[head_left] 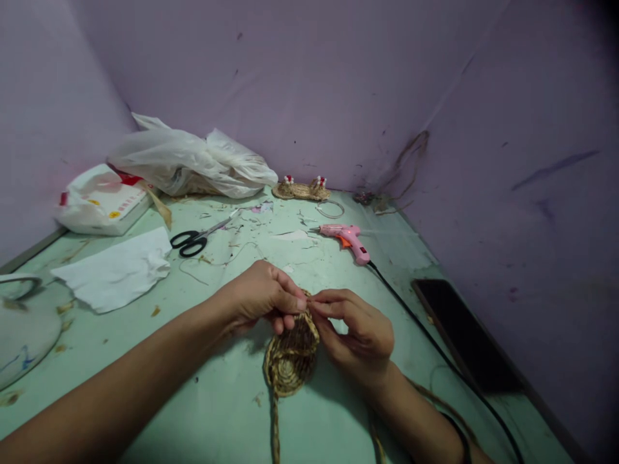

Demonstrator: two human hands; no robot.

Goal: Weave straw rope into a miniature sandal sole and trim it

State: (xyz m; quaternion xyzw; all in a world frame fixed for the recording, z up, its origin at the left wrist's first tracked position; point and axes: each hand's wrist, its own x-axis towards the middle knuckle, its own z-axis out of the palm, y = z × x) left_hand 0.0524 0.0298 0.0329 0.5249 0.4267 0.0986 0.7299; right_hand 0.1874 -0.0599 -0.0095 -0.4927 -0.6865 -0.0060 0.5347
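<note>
A woven straw piece (291, 351), oval with a coiled round end toward me, hangs in the middle, its far end at my fingertips. My left hand (275, 298) pinches that far end between thumb and fingers. Close against it, my right hand (355, 327) has thumb and fingertips pressed together at the piece's far right edge; whatever lies between them is too small to make out. A braided straw cord (275, 425) trails from the coiled end toward the near edge.
Beyond my hands lie a pink glue gun (345, 237) with a black cable, black-handled scissors (193, 242), a wire ring (331, 209) and small woven slippers (300, 190). White cloth (118, 270), a plastic bag (193, 161) and a box (109, 200) are left; a dark phone (464, 332) is right.
</note>
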